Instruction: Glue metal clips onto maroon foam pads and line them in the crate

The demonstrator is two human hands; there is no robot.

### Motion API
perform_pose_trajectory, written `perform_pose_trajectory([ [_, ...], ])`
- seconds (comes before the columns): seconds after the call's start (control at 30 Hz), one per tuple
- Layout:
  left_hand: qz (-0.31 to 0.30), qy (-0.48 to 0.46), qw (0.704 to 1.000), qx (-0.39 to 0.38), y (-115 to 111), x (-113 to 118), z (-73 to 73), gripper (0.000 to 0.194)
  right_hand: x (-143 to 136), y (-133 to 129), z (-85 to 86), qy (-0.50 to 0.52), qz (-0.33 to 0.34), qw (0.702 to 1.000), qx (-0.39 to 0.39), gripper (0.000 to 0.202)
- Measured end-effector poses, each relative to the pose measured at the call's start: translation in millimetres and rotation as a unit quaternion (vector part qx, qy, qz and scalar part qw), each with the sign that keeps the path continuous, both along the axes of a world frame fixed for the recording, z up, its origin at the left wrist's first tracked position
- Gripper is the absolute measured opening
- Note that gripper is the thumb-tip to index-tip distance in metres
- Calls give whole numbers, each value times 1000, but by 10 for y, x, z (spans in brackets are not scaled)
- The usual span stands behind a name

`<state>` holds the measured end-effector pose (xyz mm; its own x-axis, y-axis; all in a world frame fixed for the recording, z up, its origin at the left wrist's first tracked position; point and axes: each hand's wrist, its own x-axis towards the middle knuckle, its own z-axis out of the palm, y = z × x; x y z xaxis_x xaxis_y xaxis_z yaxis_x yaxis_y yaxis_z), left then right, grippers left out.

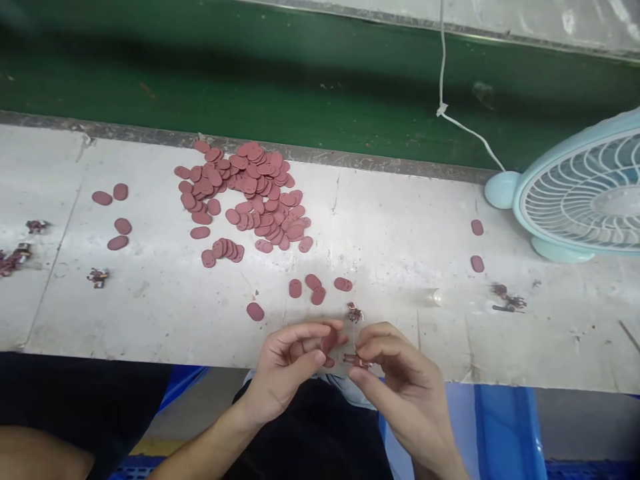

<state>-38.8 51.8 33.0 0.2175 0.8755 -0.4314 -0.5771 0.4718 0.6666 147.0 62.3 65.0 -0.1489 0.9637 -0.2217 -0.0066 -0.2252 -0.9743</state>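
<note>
My left hand (295, 360) pinches a dark red oval piece (329, 341) between thumb and fingers, just over the table's front edge. Close beside it on the right, my right hand (400, 380) has its thumb and fingers closed on a small reddish-brown part (356, 361). A similar small dark part (355, 312) lies on the table just beyond the hands. Several loose red ovals (313, 281) rest a little farther back, and a large pile of them (270, 200) spreads toward the table's back edge.
A light blue fan (600, 193) stands at the right, its white cord (443, 73) running up the green panel (325, 87). A clear cylindrical object (430, 297) and dark parts (509, 297) lie right of my hands. More small parts (97, 277) lie left on the white table (165, 300).
</note>
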Motion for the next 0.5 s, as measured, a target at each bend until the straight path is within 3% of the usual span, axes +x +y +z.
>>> perform_pose_trajectory([
  [0.17,-10,25,999,35,-47,-21,-13,27,-167,21,-5,9,-11,999,-40,17],
  [0.5,1,25,1000,16,-53,-16,-7,24,-77,56,11,42,16,997,-58,16],
])
